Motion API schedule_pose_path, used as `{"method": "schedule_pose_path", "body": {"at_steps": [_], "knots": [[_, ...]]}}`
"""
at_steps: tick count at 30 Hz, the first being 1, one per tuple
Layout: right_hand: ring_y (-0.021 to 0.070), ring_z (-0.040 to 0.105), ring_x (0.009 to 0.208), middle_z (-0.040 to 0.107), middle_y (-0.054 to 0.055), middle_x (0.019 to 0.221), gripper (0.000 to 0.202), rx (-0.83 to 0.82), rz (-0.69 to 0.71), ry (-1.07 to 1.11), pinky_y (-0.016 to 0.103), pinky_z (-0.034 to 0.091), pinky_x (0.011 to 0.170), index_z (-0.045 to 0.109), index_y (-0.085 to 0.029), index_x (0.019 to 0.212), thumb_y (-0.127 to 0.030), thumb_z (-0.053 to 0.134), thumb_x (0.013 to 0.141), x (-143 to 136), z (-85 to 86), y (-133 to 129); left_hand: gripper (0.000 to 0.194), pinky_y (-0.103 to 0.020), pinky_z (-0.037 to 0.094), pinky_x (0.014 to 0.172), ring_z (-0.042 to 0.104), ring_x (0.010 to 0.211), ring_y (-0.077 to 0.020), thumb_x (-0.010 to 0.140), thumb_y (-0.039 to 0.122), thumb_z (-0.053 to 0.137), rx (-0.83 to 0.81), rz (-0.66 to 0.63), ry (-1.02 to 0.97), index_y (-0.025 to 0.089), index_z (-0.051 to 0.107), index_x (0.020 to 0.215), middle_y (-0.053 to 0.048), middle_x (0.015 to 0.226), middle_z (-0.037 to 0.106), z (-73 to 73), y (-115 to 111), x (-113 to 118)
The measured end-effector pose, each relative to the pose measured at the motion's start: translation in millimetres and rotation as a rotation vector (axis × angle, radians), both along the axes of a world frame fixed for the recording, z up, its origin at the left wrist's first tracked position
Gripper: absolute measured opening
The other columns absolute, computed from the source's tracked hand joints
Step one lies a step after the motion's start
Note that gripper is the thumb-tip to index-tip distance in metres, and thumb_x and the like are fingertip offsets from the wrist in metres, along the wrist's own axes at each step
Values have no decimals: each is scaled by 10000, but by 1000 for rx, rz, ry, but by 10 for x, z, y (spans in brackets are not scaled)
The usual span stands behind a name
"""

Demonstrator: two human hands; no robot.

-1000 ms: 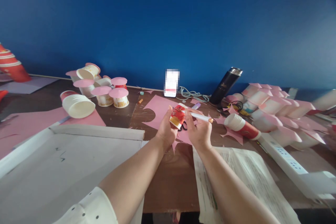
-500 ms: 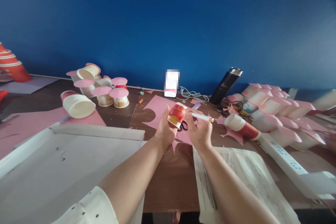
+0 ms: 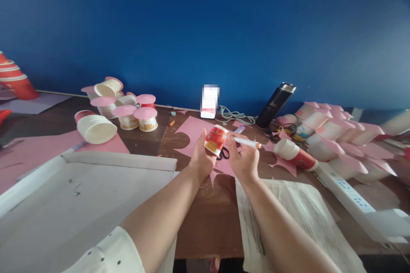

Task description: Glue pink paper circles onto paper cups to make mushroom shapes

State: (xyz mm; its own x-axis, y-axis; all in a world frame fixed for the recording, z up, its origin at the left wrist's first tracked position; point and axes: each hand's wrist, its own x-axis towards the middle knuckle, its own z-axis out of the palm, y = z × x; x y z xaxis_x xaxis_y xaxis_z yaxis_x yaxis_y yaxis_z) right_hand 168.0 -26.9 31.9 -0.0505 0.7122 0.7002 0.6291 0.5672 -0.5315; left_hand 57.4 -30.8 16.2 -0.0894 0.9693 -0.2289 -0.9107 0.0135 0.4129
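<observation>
Tilted in my left hand (image 3: 202,158) is a red and white paper cup (image 3: 216,140) with a gold band. The fingers wrap round its left side and underside. My right hand (image 3: 245,160) grips a white marker pen (image 3: 246,141) with an orange end pointing right. The pen's other end lies at the cup's right side; whether it touches the cup, I cannot tell. Beneath both hands lies cut pink paper (image 3: 188,132), with black-handled scissors (image 3: 225,153) on it, partly hidden by the cup and hand. A purple-capped item (image 3: 239,129) rests just beyond the right hand.
Pink-topped paper cups (image 3: 145,114) stand at the left, near a cup stack (image 3: 96,128) on its side. A white box lid (image 3: 118,160) fills the left front. At the right are a black flask (image 3: 275,104), stacked cups (image 3: 296,153) and a power strip (image 3: 349,196). A lit phone (image 3: 209,100) stands behind.
Both hands, the cup and the pen keep nearly the same place. Only a very slight shift of the pen and right fingers shows.
</observation>
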Motion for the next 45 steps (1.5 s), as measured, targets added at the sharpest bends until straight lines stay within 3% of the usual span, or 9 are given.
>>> {"method": "schedule_pose_path", "body": {"at_steps": [17, 25, 37, 45], "knots": [[210, 676, 855, 718, 72, 937, 276, 68, 69, 99, 341, 532, 787, 692, -201, 951, -365, 473, 906, 4, 3, 16, 339, -332, 405, 991, 570, 1140, -238, 803, 469, 609, 1, 23, 78, 169, 665, 952, -81, 1038, 695, 39, -23, 36], [181, 670, 699, 710, 58, 809, 289, 34, -13, 153, 319, 533, 721, 697, -184, 1001, -390, 533, 880, 49, -31, 66, 332, -334, 425, 922, 603, 1044, -230, 785, 488, 624, 20, 45, 118, 183, 655, 911, -45, 895, 692, 5, -11, 42], [203, 678, 835, 718, 66, 936, 266, 71, 26, 122, 334, 534, 783, 698, -199, 973, -363, 503, 896, 27, 0, 33, 350, -332, 400, 977, 589, 1112, -238, 794, 475, 621, 46, 19, 116, 177, 666, 973, -74, 1031, 700, -35, 14, 57], [195, 679, 794, 723, 61, 918, 287, 54, 49, 99, 325, 544, 747, 700, -214, 992, -377, 481, 905, 21, 21, 14, 352, -322, 425, 910, 625, 1026, -234, 797, 491, 611, 65, 14, 160, 173, 671, 935, -59, 964, 709, -26, 7, 65]]}}
